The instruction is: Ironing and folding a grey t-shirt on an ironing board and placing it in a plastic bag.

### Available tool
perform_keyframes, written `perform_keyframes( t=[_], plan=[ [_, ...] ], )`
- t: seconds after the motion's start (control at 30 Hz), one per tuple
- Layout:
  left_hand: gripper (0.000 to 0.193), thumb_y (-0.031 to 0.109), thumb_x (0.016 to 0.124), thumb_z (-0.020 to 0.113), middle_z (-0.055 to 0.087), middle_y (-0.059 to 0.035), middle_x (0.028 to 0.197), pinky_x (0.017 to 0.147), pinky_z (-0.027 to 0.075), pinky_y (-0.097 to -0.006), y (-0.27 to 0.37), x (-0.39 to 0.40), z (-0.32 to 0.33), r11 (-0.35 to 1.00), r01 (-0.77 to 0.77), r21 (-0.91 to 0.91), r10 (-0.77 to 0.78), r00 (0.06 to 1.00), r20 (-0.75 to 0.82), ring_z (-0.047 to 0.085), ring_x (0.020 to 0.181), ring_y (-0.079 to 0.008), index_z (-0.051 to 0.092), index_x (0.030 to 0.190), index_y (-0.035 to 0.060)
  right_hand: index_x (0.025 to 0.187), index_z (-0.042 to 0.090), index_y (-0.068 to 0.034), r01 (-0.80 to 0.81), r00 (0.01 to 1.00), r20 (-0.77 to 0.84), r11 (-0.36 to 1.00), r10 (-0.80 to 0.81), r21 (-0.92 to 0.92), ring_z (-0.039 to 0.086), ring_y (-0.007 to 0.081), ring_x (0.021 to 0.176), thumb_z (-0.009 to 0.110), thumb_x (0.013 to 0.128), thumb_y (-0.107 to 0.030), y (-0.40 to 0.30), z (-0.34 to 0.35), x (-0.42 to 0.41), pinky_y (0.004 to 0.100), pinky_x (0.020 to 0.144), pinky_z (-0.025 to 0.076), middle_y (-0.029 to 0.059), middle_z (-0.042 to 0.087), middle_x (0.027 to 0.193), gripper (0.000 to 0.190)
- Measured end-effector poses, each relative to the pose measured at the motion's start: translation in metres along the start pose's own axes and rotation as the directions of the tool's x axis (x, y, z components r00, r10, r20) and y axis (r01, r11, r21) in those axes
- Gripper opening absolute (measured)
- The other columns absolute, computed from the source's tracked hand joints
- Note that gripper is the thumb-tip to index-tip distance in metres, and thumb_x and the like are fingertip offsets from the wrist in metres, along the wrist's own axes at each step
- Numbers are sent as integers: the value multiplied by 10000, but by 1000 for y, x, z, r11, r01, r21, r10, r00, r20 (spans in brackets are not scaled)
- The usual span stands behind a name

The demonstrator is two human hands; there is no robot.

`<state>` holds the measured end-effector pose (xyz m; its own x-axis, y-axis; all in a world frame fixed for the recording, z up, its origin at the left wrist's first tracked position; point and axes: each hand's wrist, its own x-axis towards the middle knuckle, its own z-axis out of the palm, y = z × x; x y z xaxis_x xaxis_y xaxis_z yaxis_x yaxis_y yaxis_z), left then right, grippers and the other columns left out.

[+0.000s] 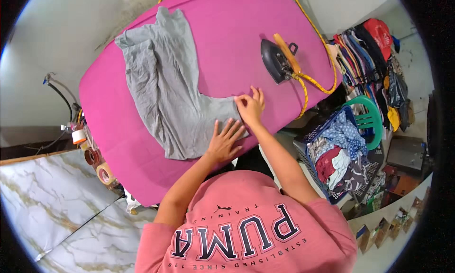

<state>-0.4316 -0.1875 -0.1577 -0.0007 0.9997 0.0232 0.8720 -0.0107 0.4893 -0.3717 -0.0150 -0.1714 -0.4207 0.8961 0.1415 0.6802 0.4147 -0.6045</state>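
A wrinkled grey garment [174, 84] lies spread over a pink cloth-covered ironing table [227, 35]; its exact kind cannot be told. My left hand [225, 139] rests palm down on the garment's near right part, fingers spread. At the upper corner of that same end, my right hand [251, 107] pinches the edge between thumb and forefinger, the other fingers raised. Beyond my right hand, a dark clothes iron [275, 61] with a wooden handle [287, 52] sits on the pink cloth. Its yellow patterned cord [316, 83] loops along the table's right side.
A blue plastic basket [314, 170] of crumpled clothes stands at the lower right, by a green plastic chair [375, 125]. Many garments [362, 56] hang on the right. Rolls of tape [105, 173] sit beside the table's left edge.
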Motion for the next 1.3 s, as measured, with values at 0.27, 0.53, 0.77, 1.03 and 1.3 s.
perform_keyframes(
  t=[0.27, 0.53, 0.77, 1.03, 1.3],
  plan=[
    [556, 432, 997, 458, 210, -52, 1635, 1150, 38, -692, 6, 11, 29, 982, 89, 167, -80, 995, -61, 106, 1521, -316, 338, 1530, 324, 755, 718, -189, -136, 988, -71, 990, 139, 47, 230, 362, 1454, 777, 783, -387, -10, 2, 15, 672, 1123, 144, 17, 430, 1506, 208],
    [538, 417, 1015, 425, 207, -83, 1635, 1135, 8, -704, 29, 19, 41, 994, 109, 17, -108, 994, -27, 94, 1519, -355, 361, 1529, 270, 903, 711, -174, -60, 995, -80, 994, 53, -90, 271, 365, 1437, 716, 853, -374, 13, -7, 15, 609, 1142, 152, 55, 445, 1495, 206],
    [601, 410, 996, 455, 267, -91, 1614, 1134, -22, -693, 9, 9, 30, 872, 489, 29, -469, 850, -241, 142, 1514, -332, 368, 1523, 132, 1288, 583, -137, 394, 918, 88, 911, -386, -121, 297, 358, 1430, 599, 934, -380, 23, -24, -13, 610, 1143, 163, 111, 427, 1499, 429],
    [584, 322, 971, 496, 334, -88, 1580, 1135, -59, -687, -12, 12, 13, 863, 492, 112, -430, 833, -349, 198, 1506, -302, 390, 1507, 115, 1486, 383, -87, 524, 837, 334, 810, -433, -263, 326, 352, 1416, 542, 964, -336, 2, -36, -17, 593, 1142, 187, 123, 430, 1492, 599],
    [319, 119, 837, 550, 602, -34, 1163, 1093, 39, -788, -88, 83, -59, 877, 320, 357, -208, 925, -320, 482, 1276, -254, 640, 1142, 89, 1314, 586, -141, 359, 930, 127, 927, -346, -105, 360, 338, 1391, 609, 920, -227, 21, -30, -34, 529, 1113, 258, 89, 484, 1433, 404]
  ],
)
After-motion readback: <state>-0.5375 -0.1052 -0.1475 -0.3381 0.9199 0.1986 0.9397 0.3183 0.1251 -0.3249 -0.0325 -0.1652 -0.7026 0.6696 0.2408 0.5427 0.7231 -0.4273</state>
